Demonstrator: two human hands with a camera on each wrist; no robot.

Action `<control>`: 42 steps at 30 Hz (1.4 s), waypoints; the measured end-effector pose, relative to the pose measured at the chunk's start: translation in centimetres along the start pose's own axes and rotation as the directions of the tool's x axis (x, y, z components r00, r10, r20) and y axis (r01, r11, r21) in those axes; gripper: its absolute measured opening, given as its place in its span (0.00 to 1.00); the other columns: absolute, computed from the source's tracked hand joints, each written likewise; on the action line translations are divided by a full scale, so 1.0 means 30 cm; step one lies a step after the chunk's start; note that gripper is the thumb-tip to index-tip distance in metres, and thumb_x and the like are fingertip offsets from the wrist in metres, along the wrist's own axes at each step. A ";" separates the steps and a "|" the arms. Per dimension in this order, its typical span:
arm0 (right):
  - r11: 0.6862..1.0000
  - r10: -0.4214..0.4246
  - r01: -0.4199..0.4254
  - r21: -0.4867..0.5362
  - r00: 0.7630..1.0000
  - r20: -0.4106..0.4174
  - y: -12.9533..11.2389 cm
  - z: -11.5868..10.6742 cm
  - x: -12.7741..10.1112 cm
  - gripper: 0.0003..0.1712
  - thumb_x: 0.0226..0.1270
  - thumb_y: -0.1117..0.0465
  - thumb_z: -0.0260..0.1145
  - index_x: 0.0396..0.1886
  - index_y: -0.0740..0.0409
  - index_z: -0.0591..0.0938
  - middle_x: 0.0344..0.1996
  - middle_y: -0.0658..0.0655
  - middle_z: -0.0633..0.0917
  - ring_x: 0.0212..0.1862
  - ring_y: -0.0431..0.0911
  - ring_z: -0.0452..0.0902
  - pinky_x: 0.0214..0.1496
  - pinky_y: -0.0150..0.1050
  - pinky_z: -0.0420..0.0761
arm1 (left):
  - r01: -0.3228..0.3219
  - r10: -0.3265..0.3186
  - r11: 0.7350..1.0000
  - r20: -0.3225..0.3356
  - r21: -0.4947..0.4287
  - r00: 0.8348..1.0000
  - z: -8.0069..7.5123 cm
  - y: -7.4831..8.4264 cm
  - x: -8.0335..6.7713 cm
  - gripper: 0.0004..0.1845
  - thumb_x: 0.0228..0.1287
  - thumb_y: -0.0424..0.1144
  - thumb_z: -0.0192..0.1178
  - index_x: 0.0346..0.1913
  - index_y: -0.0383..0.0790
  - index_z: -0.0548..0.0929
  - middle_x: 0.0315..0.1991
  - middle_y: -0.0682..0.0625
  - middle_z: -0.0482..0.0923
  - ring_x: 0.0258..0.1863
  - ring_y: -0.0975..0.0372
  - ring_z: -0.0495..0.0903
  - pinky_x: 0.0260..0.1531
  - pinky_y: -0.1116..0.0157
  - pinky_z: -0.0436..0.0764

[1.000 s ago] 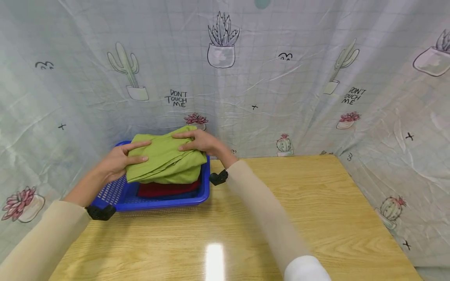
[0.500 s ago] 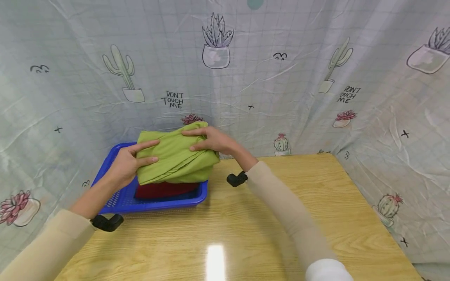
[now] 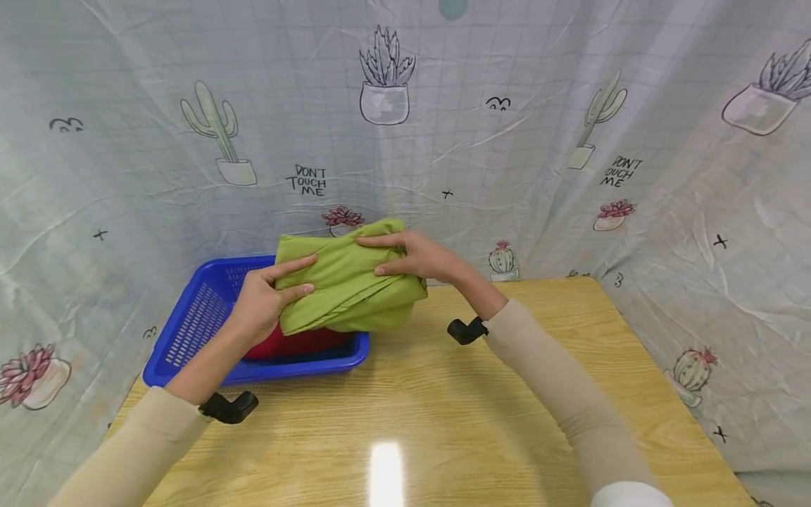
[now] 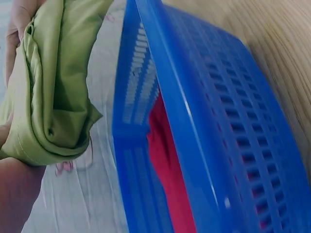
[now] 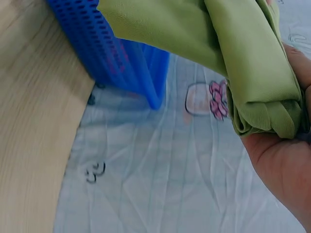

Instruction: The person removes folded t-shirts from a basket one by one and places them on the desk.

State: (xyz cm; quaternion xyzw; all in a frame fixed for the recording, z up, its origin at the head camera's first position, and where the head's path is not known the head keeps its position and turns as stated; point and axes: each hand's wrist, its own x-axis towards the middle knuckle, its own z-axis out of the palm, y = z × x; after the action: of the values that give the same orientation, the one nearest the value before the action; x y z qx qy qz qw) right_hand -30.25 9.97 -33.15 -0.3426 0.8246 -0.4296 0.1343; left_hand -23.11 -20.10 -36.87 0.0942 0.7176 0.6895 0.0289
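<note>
Between my two hands hangs a folded piece of green cloth (image 3: 345,282), lifted over the right part of a blue plastic basket (image 3: 190,317). My left hand (image 3: 262,299) grips its left end, thumb and fingers on the top face. At the other end my right hand (image 3: 424,257) holds it the same way, with some fingers tucked out of sight underneath. Layered folds of the green cloth (image 4: 48,97) show along its edge in the left wrist view. Inside the basket lies red cloth (image 3: 298,343), partly covered by the green one in the head view.
The basket stands at the back left of a wooden table (image 3: 481,408). Behind it and along both sides hangs a pale curtain (image 3: 317,84) printed with cacti. Bare wood stretches in front of the basket and to its right.
Both hands have carried the green cloth to the right, from over the basket's middle to partly past its right edge. More of the basket's left side now shows.
</note>
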 end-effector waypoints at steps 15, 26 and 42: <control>0.990 0.044 -0.053 -0.128 0.997 -0.069 0.027 -0.134 -0.199 0.34 0.68 0.54 0.72 0.73 0.37 0.75 0.73 0.51 0.72 0.69 0.46 0.70 0.56 0.42 0.77 | -0.051 0.046 0.997 0.093 0.056 0.995 0.203 -0.012 0.055 0.28 0.64 0.24 0.67 0.67 0.44 0.81 0.70 0.46 0.73 0.62 0.57 0.78 0.46 0.67 0.85; 0.976 0.066 -0.091 -0.198 0.990 -0.128 0.035 -0.195 -0.335 0.34 0.68 0.55 0.73 0.73 0.40 0.75 0.71 0.53 0.74 0.61 0.46 0.74 0.50 0.41 0.76 | -0.101 0.110 0.988 0.067 -0.114 0.992 0.362 -0.031 0.080 0.25 0.63 0.16 0.61 0.63 0.32 0.82 0.67 0.45 0.77 0.67 0.55 0.74 0.49 0.67 0.84; 0.959 0.059 -0.111 -0.262 0.978 -0.201 0.079 -0.264 -0.460 0.33 0.67 0.55 0.74 0.71 0.42 0.78 0.68 0.55 0.77 0.63 0.46 0.73 0.52 0.31 0.75 | -0.130 0.149 0.974 0.091 -0.186 0.985 0.505 -0.051 0.108 0.28 0.60 0.13 0.61 0.63 0.33 0.82 0.68 0.45 0.76 0.70 0.55 0.70 0.45 0.69 0.83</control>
State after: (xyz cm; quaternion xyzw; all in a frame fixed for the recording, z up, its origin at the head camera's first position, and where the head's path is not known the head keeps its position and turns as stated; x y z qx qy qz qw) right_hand -25.33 25.18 -31.34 -0.2789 0.8988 -0.3373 0.0248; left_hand -23.84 -4.69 -38.84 0.1776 0.6416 0.7457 0.0262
